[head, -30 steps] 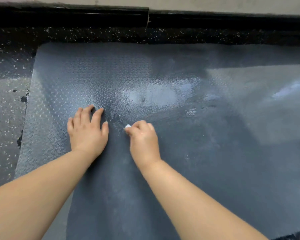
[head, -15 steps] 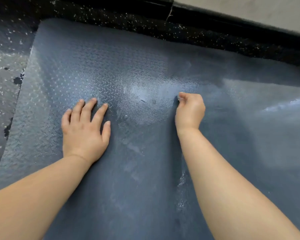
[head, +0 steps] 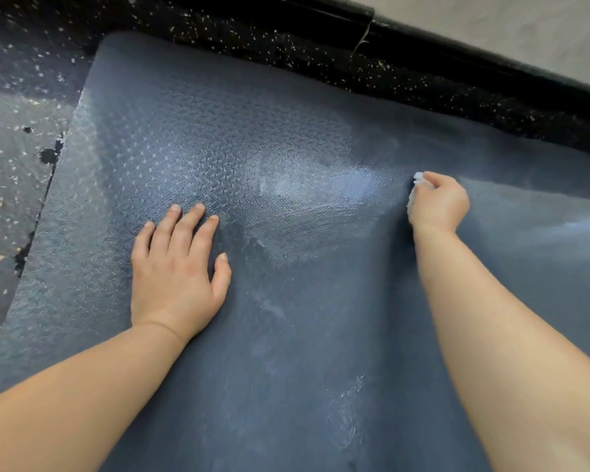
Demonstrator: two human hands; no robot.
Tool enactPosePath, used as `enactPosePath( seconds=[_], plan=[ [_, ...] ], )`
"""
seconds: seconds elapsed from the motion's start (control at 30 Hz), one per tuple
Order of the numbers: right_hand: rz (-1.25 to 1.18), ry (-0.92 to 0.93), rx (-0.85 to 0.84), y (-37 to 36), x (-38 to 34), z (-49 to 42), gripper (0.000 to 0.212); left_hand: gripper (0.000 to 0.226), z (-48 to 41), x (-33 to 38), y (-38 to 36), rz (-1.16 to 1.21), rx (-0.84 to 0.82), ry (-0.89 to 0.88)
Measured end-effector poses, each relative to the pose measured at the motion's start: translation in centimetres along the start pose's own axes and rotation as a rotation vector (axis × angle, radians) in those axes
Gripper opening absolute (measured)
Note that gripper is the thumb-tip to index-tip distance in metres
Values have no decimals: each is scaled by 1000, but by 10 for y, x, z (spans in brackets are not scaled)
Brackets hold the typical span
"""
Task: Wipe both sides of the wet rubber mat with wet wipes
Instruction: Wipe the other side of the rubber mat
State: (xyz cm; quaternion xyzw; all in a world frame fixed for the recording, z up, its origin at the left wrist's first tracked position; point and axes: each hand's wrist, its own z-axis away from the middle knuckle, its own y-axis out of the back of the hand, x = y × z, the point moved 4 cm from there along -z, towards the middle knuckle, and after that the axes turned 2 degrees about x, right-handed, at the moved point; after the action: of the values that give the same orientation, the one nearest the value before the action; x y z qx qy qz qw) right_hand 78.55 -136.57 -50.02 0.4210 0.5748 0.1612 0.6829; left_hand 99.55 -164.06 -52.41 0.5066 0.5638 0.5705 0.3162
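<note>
One rubber mat (head: pixel 286 352): wet.
Left hand (head: pixel 174 277): flat, released, 9 o'clock.
Right hand (head: pixel 438 204): clenched round wet wipe (head: pixel 418 177), 2 o'clock.

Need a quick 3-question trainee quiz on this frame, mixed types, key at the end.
1. True or false: the left hand lies flat, fingers straight, on the rubber mat.
2. The right hand grips: A) a sponge, B) a wet wipe, C) nothing?
3. Fill in: the mat lies on a dark, white-______ floor.
Key: 1 true; 2 B; 3 speckled.
</note>
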Motion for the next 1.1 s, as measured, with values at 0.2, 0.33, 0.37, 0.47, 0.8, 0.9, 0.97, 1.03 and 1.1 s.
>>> enactPosePath(
  seconds=[0.2, 0.33, 0.37, 0.47, 0.8, 0.9, 0.97, 1.03, 1.1],
  plan=[
    [116, 476, -257, -71, -72, 113, 22, 56, -1, 1, 1, -7, -9, 3],
    [-123, 705, -497, -80, -97, 179, 15, 58, 0, 1, 2, -3, -18, -1],
    [-169, 676, -476, -75, -97, 165, 13, 57, 0, 1, 2, -3, -21, 2],
    [-186, 418, -223, -54, -81, 88, 13, 56, 0, 0, 2, -11, -30, 7],
    [189, 422, -158, -85, -99, 64, 27, 55, -2, 1, 2, -15, -28, 6],
    [13, 739, -434, -111, -118, 154, 20, 56, -1, 1, 2, -15, -22, 3],
    [-83, 792, -545, -109, -120, 167, 15, 56, -1, 1, 1, -16, -25, 0],
    [-180, 661, -468, -94, -118, 134, 12, 55, -1, 0, 0, -12, -21, 0],
    [-161, 454, -257, -76, -107, 77, 16, 54, -2, 1, 1, -8, -14, 3]
  ],
)
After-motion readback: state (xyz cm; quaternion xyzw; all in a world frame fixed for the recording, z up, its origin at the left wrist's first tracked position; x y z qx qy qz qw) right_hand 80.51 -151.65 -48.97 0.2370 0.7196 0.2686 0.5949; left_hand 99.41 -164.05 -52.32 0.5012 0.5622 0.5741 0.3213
